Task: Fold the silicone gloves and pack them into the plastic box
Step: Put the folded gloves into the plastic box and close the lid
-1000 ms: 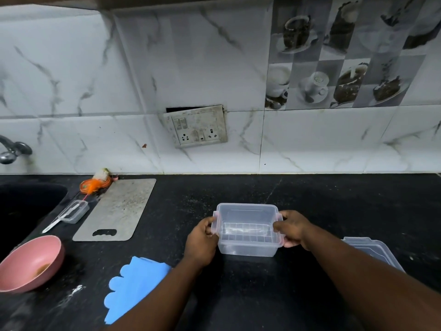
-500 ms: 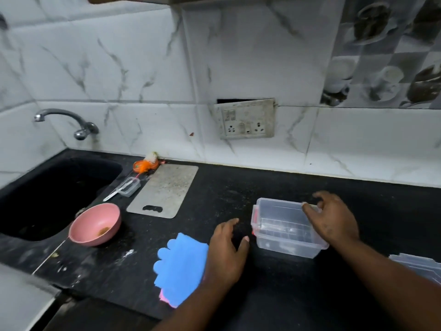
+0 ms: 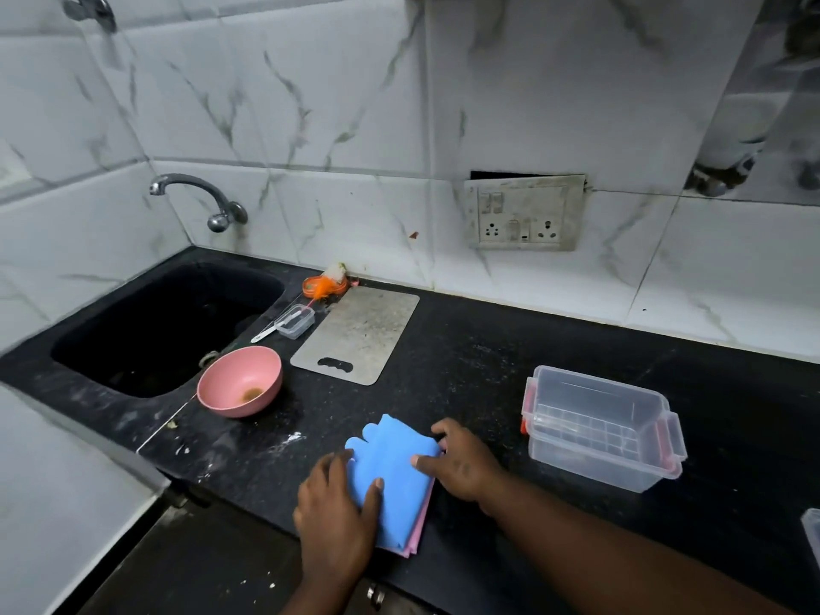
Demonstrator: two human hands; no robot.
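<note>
The blue silicone gloves, stacked over a pink layer, are laid flat at the near edge of the black bench. They are pressed down by both hands: the left hand on the near left edge, the right hand on the right side. Each grip is spread flat, fingers apart, clamped on nothing. The clear plastic box is seen lidless to the right, well apart. A pink bowl is set left, beside the sink.

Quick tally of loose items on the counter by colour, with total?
Blue: 1, blue glove
Pink: 2, pink glove under it, pink bowl
Clear: 2, plastic box, small container
Grey: 1, cutting board
Orange: 1, scrubber
Total: 7
</note>
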